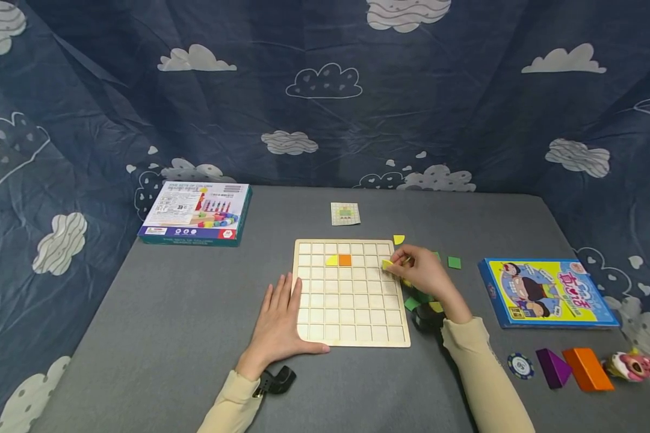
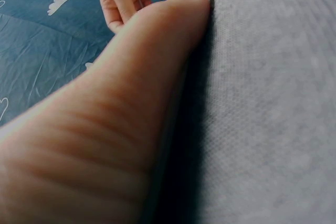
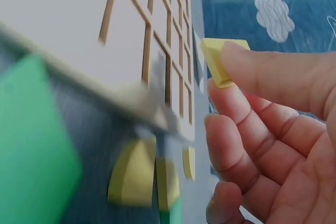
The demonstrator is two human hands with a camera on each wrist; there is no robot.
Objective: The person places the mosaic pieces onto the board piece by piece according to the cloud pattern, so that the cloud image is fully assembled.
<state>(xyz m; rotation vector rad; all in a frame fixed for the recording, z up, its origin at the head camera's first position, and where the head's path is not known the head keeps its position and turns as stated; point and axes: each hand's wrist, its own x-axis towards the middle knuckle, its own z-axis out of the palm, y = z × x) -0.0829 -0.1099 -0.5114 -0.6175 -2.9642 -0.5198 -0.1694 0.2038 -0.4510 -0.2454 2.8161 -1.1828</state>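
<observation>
A wooden grid board (image 1: 348, 302) lies on the table, with a yellow quarter-round tile (image 1: 332, 260) and an orange square tile (image 1: 345, 260) side by side in its second row. My left hand (image 1: 279, 322) rests at the board's lower left corner, fingers straight and thumb along the front edge. Between thumb and index finger, my right hand (image 1: 424, 273) pinches a small yellow tile (image 3: 212, 59), held above the board's right edge. Below that hand, in the right wrist view, are loose yellow tiles (image 3: 131, 174) and a green tile (image 3: 37, 145); some are partly hidden in the head view.
Behind the board lies a small pattern card (image 1: 345, 213). A white-and-teal box (image 1: 195, 213) is at the back left, a blue-and-yellow box (image 1: 549, 293) at the right. Nearer are a poker chip (image 1: 520, 365), a purple block (image 1: 554, 368), an orange block (image 1: 587, 369) and a figurine (image 1: 635, 365).
</observation>
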